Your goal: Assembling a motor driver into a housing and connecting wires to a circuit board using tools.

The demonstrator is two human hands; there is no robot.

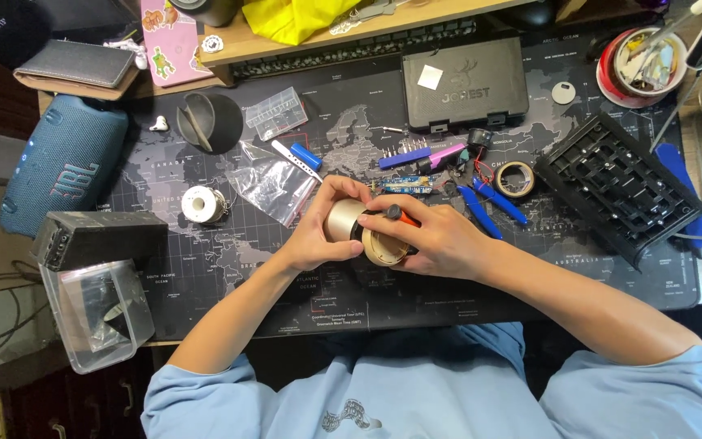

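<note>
My left hand (324, 223) wraps around a small gold-coloured metal cylinder (347, 219) held over the middle of a dark desk mat (205, 268) printed with a world map. My right hand (436, 237) grips an orange-and-black tool (397, 215) pressed against the cylinder's round gold end (383, 248). Both hands touch the cylinder and hide part of it. A small blue circuit board (406, 186) lies just beyond the fingers.
Blue pliers (493, 207), a tape roll (514, 178), a screwdriver-bit holder (405, 157) and a black case (465, 81) lie behind. A black keyboard frame (619, 187) sits right. A solder spool (202, 203), plastic bag (274, 183), blue speaker (62, 162) and clear box (99, 313) sit left.
</note>
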